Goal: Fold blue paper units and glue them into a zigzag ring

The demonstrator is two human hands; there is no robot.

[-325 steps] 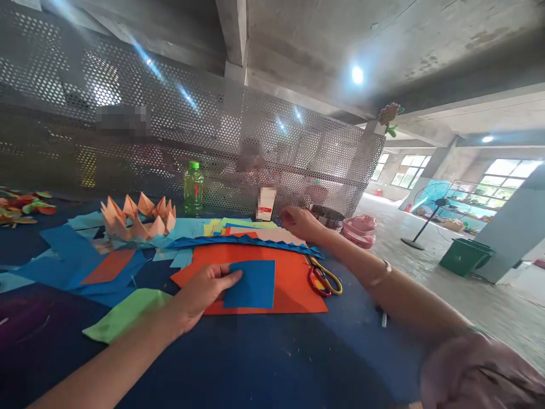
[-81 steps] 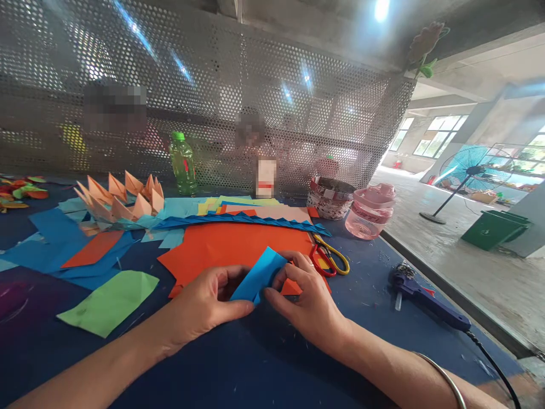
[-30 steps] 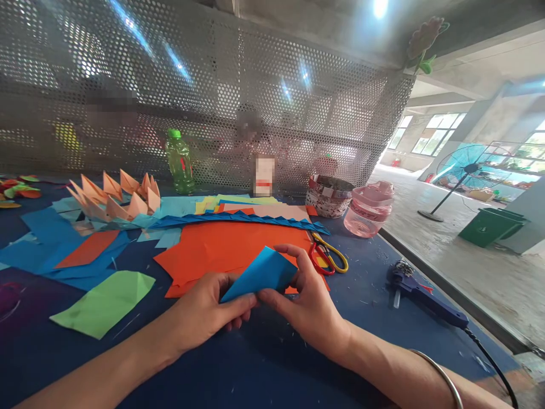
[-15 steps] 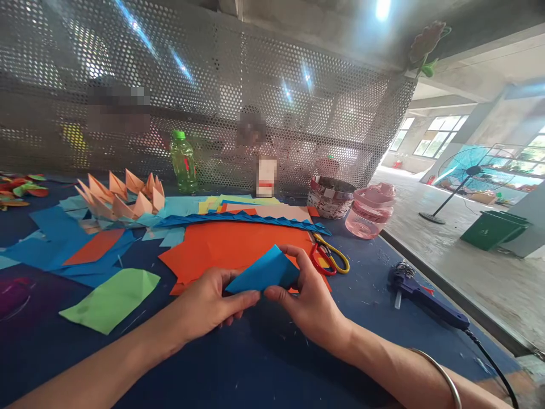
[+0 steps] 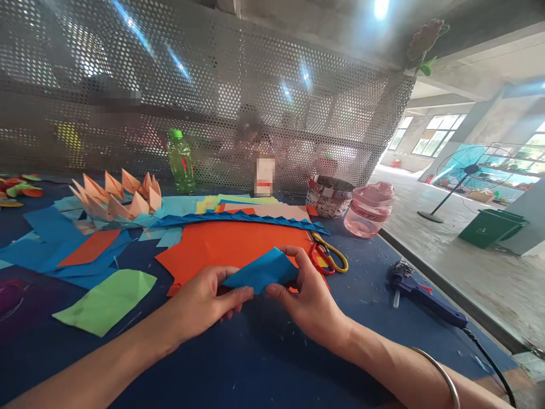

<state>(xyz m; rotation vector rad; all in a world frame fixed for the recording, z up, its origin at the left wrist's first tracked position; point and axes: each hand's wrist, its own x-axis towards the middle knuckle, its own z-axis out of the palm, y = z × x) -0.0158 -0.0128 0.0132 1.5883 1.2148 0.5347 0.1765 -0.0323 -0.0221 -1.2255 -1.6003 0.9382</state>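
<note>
left hand (image 5: pixel 208 298) and right hand (image 5: pixel 313 298) both pinch one piece of blue paper (image 5: pixel 261 271), held over the near edge of the orange sheets (image 5: pixel 238 241); several fingers are hidden behind it. scissors (image 5: pixel 341 262) lie to the right, blades not made out. a purple item (image 5: pixel 9 298) on the table (image 5: pixel 264 363) is cut off at left, too blurred to identify.
</note>
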